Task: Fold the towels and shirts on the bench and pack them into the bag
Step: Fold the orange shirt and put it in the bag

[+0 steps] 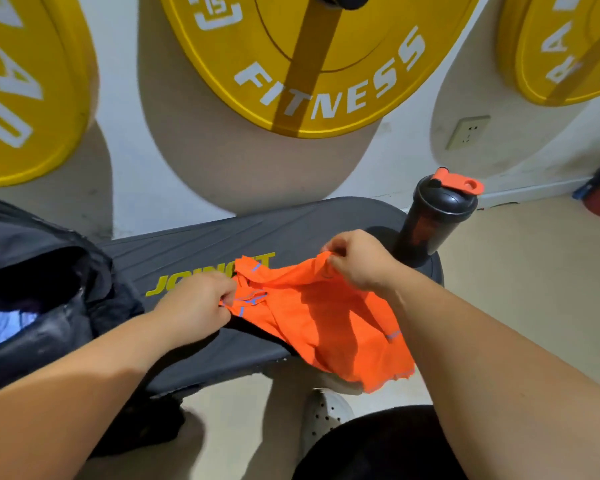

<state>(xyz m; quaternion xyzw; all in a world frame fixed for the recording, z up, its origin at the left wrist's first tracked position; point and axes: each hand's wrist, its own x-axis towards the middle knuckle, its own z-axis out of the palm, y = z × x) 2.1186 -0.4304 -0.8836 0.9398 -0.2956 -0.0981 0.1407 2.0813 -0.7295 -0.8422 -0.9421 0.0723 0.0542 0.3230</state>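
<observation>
The black bag (pixel 49 292) sits open on the bench (pixel 201 244) with light cloth (pixel 0 323) inside. The orange shirt (pixel 326 323) lies crumpled on the bench, pinched by the left hand (pixel 194 303) and right hand (pixel 357 258).

light: bright, overhead | shadows: hard on wall | blur: slight | edges: bowed

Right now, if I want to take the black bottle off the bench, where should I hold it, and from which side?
Probably hold the bottle around its round body, just under the lid, coming from the right. It stands on its base at the right end of the bench, and the orange shirt and the right hand crowd its left side.
</observation>
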